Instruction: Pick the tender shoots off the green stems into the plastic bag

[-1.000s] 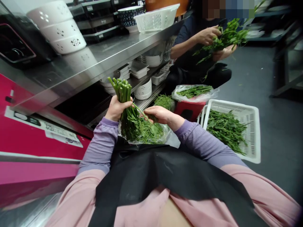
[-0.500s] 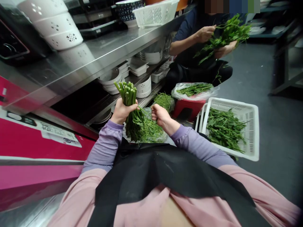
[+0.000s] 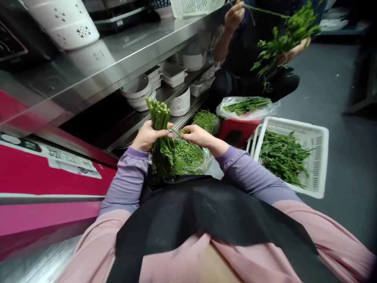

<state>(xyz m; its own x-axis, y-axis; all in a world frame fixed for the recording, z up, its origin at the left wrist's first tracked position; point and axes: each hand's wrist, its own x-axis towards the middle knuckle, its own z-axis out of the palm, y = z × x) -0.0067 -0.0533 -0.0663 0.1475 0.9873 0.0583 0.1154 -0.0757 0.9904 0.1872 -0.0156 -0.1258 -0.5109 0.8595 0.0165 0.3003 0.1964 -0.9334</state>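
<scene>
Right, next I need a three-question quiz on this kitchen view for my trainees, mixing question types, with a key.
1. Multiple choice: which of the camera wearer's hands grips the thick bundle of long green stems?
A) the right
B) the left
C) neither

2. True or false: the white, rectangular, perforated plastic basket at the right holds leafy green stalks.

3. Fill in the colour: the clear plastic bag with green stems in it, just beyond that basket, rests on a ____ support.

Key:
1. B, the left hand.
2. True.
3. Red.
</scene>
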